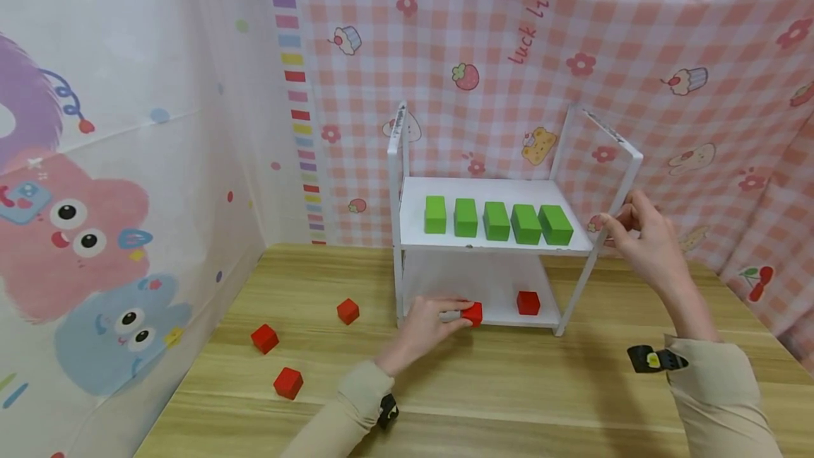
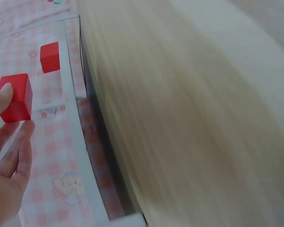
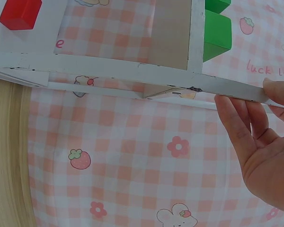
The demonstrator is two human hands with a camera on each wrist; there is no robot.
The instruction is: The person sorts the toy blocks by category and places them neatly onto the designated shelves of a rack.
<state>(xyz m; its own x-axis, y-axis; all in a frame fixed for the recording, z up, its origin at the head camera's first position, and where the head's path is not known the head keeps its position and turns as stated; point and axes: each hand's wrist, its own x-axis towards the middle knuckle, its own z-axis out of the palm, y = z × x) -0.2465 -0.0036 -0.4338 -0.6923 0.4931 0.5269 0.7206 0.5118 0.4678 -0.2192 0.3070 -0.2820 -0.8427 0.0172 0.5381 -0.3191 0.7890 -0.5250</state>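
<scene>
Left wrist: red block (image 2: 20,98) between left thumb (image 2: 2,100) and fingers (image 2: 24,153).

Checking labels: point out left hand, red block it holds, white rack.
Left hand (image 1: 425,325), head view: back of hand.
Red block (image 2: 18,100), left wrist view: thumb-side face.
White rack (image 1: 482,187), head view: upper shelf.

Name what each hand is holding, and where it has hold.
Left hand: a red block, pinched at its end toward the hand. Right hand: the white rack's front right post, held just above the upper shelf.
</scene>
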